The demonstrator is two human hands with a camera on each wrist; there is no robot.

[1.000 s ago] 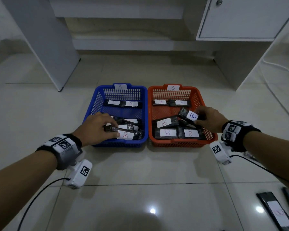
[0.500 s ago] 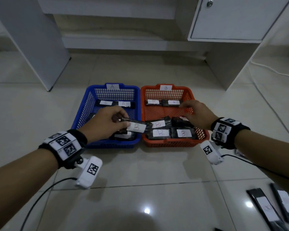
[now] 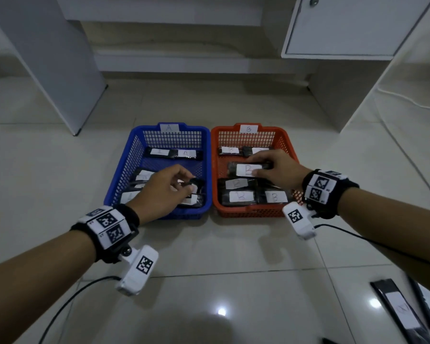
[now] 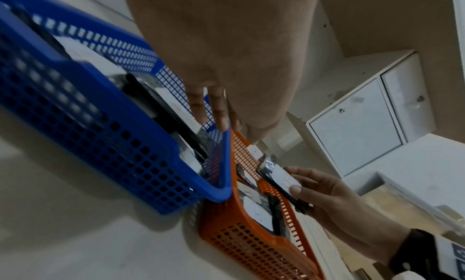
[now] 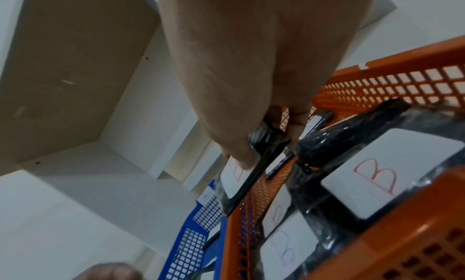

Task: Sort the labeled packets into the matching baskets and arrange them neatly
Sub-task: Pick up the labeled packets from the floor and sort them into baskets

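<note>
- On the pale tiled floor (image 3: 60, 170), a blue plastic mesh basket (image 3: 124, 180) tagged A and an orange plastic mesh basket (image 3: 289, 147) tagged B sit side by side, touching.
- Right hand (image 3: 276, 172) pinches a black wrapped packet with a white B label (image 3: 246, 169), held over the middle of the orange basket, above other B packets.
- Left hand (image 3: 164, 192) reaches into the blue basket with curled fingers at a black packet (image 3: 196, 182); whether it actually grips it, I cannot tell.
- Judged step: placing and tidying, sorting well along.
- Next move calls for laying the B packet flat in the gap between the rows, label up, then squaring it.
- More black packets (image 3: 397, 306) wait on the floor at lower right.
</note>
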